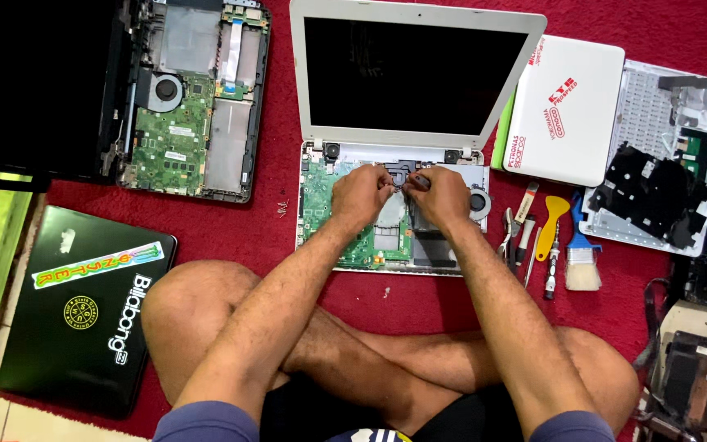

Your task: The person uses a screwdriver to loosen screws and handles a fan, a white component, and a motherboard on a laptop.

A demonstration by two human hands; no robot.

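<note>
Red carpet (231, 221) bears opened laptops (394, 164), tools (550, 237), brush (583, 262)

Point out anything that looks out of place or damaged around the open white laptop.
The white laptop lies with its keyboard cover off, green motherboard bare. Small loose screws sit on the red mat beside it, easy to lose. No breakage visible.

Bright even overhead light, soft shadows, saturated colours, sharp focus, slight blur at the edges

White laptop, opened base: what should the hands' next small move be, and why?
Probably ease the small dark part up off the green board. Both the left hand and right hand pinch at it near the hinge, and neither holds any of the tools lying alongside.
</note>
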